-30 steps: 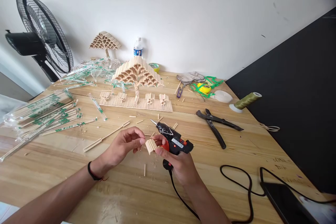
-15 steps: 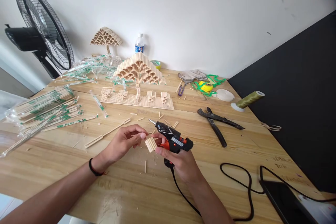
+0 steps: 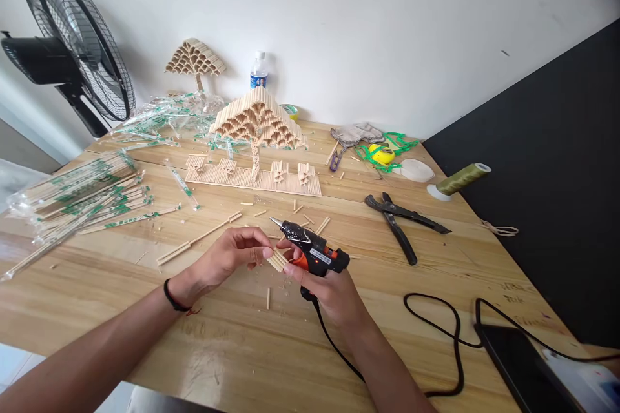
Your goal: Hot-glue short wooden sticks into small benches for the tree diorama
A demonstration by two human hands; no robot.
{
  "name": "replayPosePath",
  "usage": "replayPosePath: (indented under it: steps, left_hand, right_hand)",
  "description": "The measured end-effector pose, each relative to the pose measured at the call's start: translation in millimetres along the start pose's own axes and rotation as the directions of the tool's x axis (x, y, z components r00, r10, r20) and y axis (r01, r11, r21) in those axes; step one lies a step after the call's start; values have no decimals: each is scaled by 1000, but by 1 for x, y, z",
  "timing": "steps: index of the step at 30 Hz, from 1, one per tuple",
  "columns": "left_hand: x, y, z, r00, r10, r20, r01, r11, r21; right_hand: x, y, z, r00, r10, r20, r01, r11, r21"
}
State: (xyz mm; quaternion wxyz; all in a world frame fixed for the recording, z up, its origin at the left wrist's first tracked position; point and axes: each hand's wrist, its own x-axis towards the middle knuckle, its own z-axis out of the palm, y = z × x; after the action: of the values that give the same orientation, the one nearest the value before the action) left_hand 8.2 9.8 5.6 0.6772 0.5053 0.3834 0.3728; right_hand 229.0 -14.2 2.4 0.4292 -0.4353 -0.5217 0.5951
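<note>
A small panel of short wooden sticks [image 3: 276, 261] laid side by side is held between both hands above the table. My left hand [image 3: 227, 257] is closed, its thumb and forefinger pinching the panel's left edge. Wrapped round a black and orange hot glue gun [image 3: 310, 246] is my right hand [image 3: 334, 293], whose thumb and fingertips also touch the panel's right side. The gun's metal nozzle points up and left, clear of the panel, and a small red light glows on its body. Short cut sticks [image 3: 322, 226] lie just beyond the gun; one loose stick [image 3: 268, 298] lies nearer.
Behind the hands stands a stick-built tree model [image 3: 256, 122] on a slatted base, with a second tree [image 3: 196, 61] farther back. Wrapped chopsticks [image 3: 87, 187] pile up at left beside a fan [image 3: 77, 39]. Cutting pliers [image 3: 402, 219], a thread spool [image 3: 458, 182] and a phone [image 3: 520, 368] are at right.
The stick panel has tilted flatter, and my left thumb and forefinger now grip its edge. Both hands and the glue gun have shifted slightly; the whole view has moved a little.
</note>
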Motion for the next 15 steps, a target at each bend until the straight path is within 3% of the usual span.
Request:
replayPosePath:
  steps: [10, 15]
  left_hand:
    - [1, 2, 1, 998, -51, 27, 49, 997, 62]
    - [1, 7, 0, 999, 2, 48, -8, 991, 134]
  right_hand:
    - [1, -2, 1, 1000, 3, -20, -3, 1000, -3]
    - [1, 2, -1, 1000, -8, -26, 7, 1000, -13]
